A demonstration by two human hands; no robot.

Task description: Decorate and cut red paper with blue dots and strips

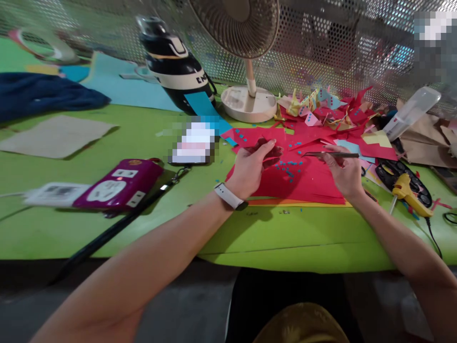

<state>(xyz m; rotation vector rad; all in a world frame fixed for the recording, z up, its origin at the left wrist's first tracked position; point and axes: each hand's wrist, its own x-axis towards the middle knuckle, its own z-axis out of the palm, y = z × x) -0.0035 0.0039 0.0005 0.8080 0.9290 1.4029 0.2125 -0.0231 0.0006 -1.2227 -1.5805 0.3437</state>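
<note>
Red folded paper scrap (272,153) sits pinched in your left hand (250,170) fingers; your right hand (345,175) fingers clamp slim metal tweezers (330,154), level, tips pointing left toward it.

The one camera sits on my head and looks forward and down along my forearms at the green bench (107,224). It is close in. My left hand (250,169) and right hand (344,174) fill the middle, the bench's near edge runs low across the view, and the fan (246,102) and perforated screen (321,52) close off the top.
</note>
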